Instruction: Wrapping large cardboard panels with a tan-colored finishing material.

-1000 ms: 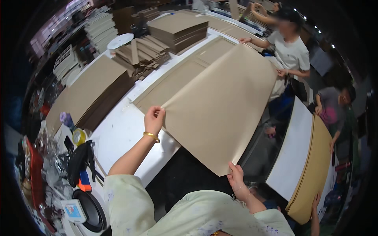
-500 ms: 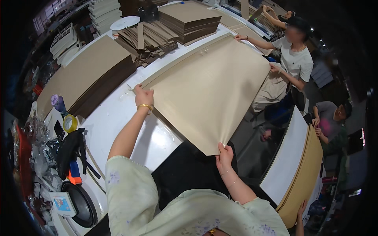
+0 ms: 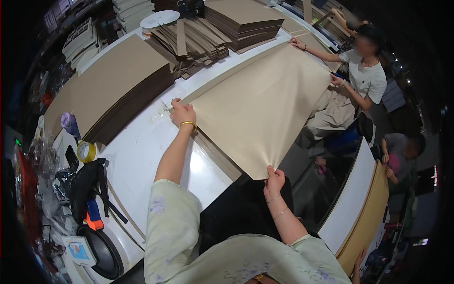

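A large beige sheet (image 3: 257, 106), like thick paper or thin covering material, stretches over the white table (image 3: 137, 146). My left hand (image 3: 183, 113) is closed at its left corner, with part of the fingers hidden. At the near corner my right hand (image 3: 274, 182) pinches the edge, and creases fan out from that grip. Across from me a co-worker in a white shirt (image 3: 371, 71) holds the two far corners, one in each hand. Under the sheet's left side shows the edge of a flat board (image 3: 215, 151).
On the left a long stack of brown boards (image 3: 123, 71) stands beside loose strips (image 3: 194, 42) and another board stack (image 3: 246, 19). Yellow tape (image 3: 86, 151), a black bag (image 3: 87, 187) and a round black pan-like lid (image 3: 101, 253) lie nearer. More tan sheets (image 3: 362, 213) lie at right.
The view has shifted a little, so the table's things sit further right. My right hand has risen slightly with the near corner; both hands keep their hold on the sheet.
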Demonstrator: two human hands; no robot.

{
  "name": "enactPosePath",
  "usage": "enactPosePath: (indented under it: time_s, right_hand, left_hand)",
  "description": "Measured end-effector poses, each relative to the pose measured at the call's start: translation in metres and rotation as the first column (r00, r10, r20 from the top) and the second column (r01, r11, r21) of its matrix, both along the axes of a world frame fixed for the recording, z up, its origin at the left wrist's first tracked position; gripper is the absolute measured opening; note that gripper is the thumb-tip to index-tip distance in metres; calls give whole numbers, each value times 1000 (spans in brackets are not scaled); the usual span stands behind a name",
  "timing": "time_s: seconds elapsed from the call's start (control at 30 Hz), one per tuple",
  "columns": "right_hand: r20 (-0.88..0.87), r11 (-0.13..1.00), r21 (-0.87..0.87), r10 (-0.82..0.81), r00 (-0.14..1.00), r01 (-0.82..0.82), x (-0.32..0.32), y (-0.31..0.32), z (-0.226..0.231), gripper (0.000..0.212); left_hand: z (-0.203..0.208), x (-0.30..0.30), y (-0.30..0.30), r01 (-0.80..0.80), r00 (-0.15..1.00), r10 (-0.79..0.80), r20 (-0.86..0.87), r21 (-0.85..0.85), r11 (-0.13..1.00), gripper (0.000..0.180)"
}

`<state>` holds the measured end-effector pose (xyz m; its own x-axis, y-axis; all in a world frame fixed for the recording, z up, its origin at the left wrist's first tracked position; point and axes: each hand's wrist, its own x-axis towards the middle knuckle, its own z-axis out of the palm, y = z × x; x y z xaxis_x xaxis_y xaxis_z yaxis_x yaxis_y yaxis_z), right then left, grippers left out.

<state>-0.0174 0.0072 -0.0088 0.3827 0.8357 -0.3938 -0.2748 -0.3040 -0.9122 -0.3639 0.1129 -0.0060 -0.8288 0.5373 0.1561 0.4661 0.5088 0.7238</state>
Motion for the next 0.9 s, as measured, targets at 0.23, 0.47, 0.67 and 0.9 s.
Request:
enactPosePath:
  time_s: [0.23, 0.47, 0.67, 0.9]
  right_hand:
    - [51, 999, -45, -3, 999, 5, -4, 6, -1, 24]
    - [17, 999, -39, 11, 1000, -10, -8, 8, -6, 23]
    - [26, 998, -69, 9, 1000, -7, -12, 7, -4, 23]
    - [-13, 997, -74, -4, 1000, 3, -11, 8, -13, 23]
  left_hand:
    - [-7, 2, 12, -19, 1000, 18, -25, -51, 999, 46]
    - [-15, -3, 16, 0, 1000, -1, -16, -63, 998, 45]
    - [-9, -3, 18, -27, 999, 24, -29, -137, 990, 45]
    - [-16, -6, 26, -49, 997, 35, -72, -197, 979, 43]
